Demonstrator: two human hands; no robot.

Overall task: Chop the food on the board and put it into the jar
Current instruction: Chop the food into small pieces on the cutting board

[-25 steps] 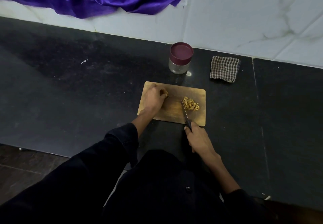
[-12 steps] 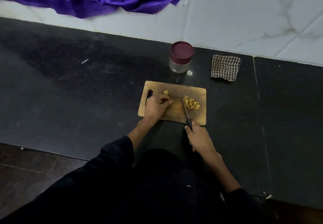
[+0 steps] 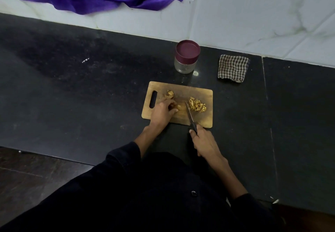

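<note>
From the head view, chopping is partway: a cut pile [image 3: 197,105] lies near the board's [image 3: 203,119] right edge, uncut pieces [image 3: 170,94] toward its far-left. The left hand [image 3: 163,111] pinches one piece; the right hand [image 3: 204,144] clenches the knife [image 3: 189,114]. The jar [image 3: 186,57], behind the board's far edge, is still lidded.

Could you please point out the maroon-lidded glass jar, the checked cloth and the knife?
Maroon-lidded clear glass jar [image 3: 187,51]: head view, on the lid's top.
Brown-and-white checked folded cloth [image 3: 233,68]: head view, its middle.
Black-handled knife [image 3: 189,113]: head view, on the blade.
</note>
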